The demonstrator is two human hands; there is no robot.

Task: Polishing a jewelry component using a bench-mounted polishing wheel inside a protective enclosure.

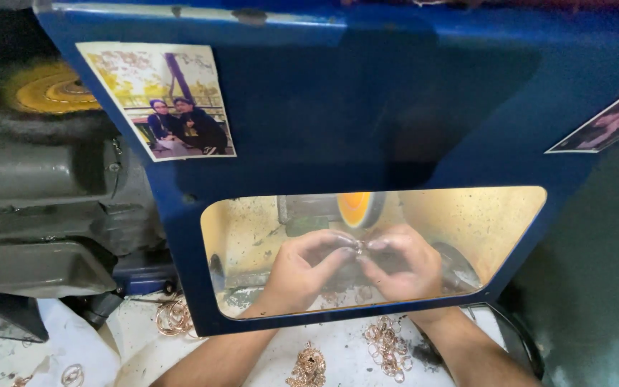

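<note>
On the pale desk (338, 347) nearest the camera, heaps of thin gold-coloured rings (387, 347) are lying between the person's forearms, with a smaller pile (174, 316) sitting off to the left. Behind the window in the blue guard (338, 107), the left hand (301, 269) and the right hand (404, 261) are meeting, fingers pressed together and pinching one small ring (359, 249) between the tips of both hands. The ring is sitting just below the orange polishing wheel (357, 208); whether it is touching the wheel is hard to tell. It is looking light, stiff and smooth, probably slippery and easy to snatch away, so gripping it firmly by opposite edges seems wisest. Farther back on the left, a grey motor housing (44, 179) and a yellow wheel (51, 89) are showing.
</note>
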